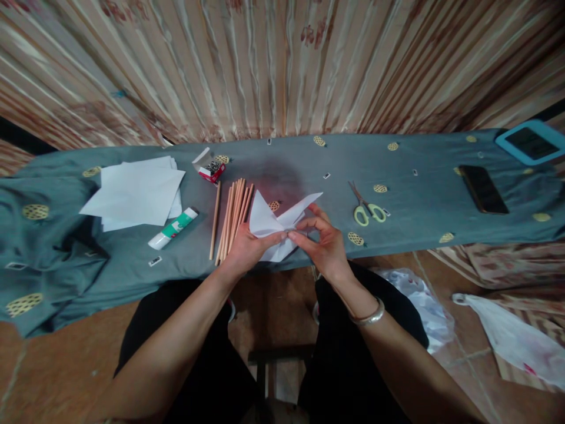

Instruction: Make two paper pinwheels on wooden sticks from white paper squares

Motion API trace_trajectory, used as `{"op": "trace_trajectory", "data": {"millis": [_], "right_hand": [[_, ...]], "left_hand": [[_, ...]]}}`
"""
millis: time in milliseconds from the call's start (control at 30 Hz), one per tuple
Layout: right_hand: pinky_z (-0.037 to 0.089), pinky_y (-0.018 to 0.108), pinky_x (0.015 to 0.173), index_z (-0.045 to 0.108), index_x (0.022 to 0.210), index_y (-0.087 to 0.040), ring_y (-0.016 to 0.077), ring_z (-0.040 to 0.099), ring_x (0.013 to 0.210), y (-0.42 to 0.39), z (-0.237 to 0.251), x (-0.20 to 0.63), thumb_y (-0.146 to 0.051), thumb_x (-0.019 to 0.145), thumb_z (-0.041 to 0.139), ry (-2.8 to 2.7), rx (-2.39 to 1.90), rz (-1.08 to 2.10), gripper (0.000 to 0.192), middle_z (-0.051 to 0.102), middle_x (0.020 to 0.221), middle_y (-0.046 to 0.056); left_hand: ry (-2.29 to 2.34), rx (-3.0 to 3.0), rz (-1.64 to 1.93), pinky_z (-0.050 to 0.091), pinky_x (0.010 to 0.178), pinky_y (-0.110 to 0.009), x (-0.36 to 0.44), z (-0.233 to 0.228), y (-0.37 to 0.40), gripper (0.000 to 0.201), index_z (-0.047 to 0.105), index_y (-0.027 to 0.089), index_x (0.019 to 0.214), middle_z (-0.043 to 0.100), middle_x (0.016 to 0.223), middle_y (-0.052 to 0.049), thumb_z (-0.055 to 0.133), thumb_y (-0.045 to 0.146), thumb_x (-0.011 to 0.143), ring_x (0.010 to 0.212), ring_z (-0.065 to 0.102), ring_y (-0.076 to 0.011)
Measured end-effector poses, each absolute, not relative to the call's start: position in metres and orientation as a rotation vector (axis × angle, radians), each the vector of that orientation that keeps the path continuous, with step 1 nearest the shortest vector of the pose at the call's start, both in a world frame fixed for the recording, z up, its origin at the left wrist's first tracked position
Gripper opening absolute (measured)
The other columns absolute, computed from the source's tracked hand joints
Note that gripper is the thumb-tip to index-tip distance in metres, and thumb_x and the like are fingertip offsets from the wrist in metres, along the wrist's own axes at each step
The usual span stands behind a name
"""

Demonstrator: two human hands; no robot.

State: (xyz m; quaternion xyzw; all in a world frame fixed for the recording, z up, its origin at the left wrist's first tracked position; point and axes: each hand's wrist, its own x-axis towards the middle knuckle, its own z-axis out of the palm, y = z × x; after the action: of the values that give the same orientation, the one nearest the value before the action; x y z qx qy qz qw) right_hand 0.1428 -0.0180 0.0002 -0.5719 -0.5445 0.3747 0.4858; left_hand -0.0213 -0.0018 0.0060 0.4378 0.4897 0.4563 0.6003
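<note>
Near the table's front edge, a folded white paper pinwheel (267, 215) with pointed blades is held between my two hands. My left hand (251, 244) grips it from the left, its thumb pressed at the paper's middle. From the right, my right hand (325, 240) pinches the same middle with thumb and fingers. Whatever lies under the fingertips is hidden. Just left of my left hand is a bunch of thin wooden sticks (233, 215), with a single stick (215, 221) beside it.
Stacked white paper sheets (135, 191), a glue stick (173, 228) and an open red box of pins (210, 166) lie left on the grey-green cloth (300, 159). Rightward are scissors (367, 207), a black phone (483, 188) and a blue-framed device (532, 142). Plastic bags (417, 303) lie on the floor.
</note>
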Motion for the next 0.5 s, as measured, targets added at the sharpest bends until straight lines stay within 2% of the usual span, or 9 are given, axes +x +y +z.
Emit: {"op": "trace_trajectory", "data": {"millis": [100, 200, 267, 367, 500], "right_hand": [[0.036, 0.047, 0.109, 0.065, 0.082, -0.021, 0.0292, 0.048, 0.131, -0.017, -0.004, 0.142, -0.038, 0.064, 0.079, -1.297, -1.414, 0.864, 0.028, 0.052, 0.139, 0.012], [0.04, 0.046, 0.106, 0.062, 0.104, -0.02, 0.0282, 0.052, 0.126, -0.016, -0.008, 0.142, -0.039, 0.062, 0.079, -1.262, -1.423, 0.877, 0.049, 0.054, 0.135, 0.014], [0.042, 0.045, 0.104, 0.057, 0.115, -0.023, 0.0267, 0.056, 0.121, -0.015, -0.008, 0.142, -0.04, 0.061, 0.08, -1.242, -1.418, 0.912, 0.061, 0.06, 0.128, 0.011], [0.047, 0.04, 0.1, 0.057, 0.114, -0.025, 0.0241, 0.062, 0.111, -0.014, -0.005, 0.144, -0.037, 0.06, 0.081, -1.236, -1.341, 1.008, 0.06, 0.067, 0.116, 0.006], [0.054, 0.036, 0.086, 0.055, 0.114, -0.025, 0.0219, 0.068, 0.094, -0.013, 0.003, 0.147, -0.031, 0.062, 0.081, -1.215, -1.235, 1.224, 0.058, 0.072, 0.103, 0.004]], "left_hand": [[1.143, 0.996, 1.062, 0.056, 0.08, -0.029, -0.021, 0.008, -0.002, 0.048, 0.072, 0.013, 0.099, 0.077, 0.096, -0.008, 0.086, 0.027, 0.055, 0.096, 0.071, -0.0247], [1.164, 0.97, 1.043, 0.056, 0.08, -0.029, -0.021, 0.01, -0.002, 0.051, 0.072, 0.013, 0.1, 0.077, 0.096, -0.008, 0.087, 0.027, 0.053, 0.096, 0.071, -0.0254], [1.159, 0.972, 1.048, 0.056, 0.082, -0.03, -0.021, 0.01, -0.002, 0.057, 0.071, 0.014, 0.105, 0.076, 0.099, -0.008, 0.088, 0.027, 0.052, 0.097, 0.07, -0.025], [1.129, 0.99, 1.046, 0.054, 0.088, -0.031, -0.022, 0.01, -0.003, 0.062, 0.069, 0.015, 0.111, 0.075, 0.106, -0.008, 0.088, 0.027, 0.053, 0.101, 0.069, -0.0245], [1.114, 1.02, 1.021, 0.053, 0.09, -0.031, -0.022, 0.007, -0.004, 0.054, 0.071, 0.016, 0.105, 0.075, 0.104, -0.007, 0.087, 0.027, 0.056, 0.098, 0.07, -0.0228]]}}
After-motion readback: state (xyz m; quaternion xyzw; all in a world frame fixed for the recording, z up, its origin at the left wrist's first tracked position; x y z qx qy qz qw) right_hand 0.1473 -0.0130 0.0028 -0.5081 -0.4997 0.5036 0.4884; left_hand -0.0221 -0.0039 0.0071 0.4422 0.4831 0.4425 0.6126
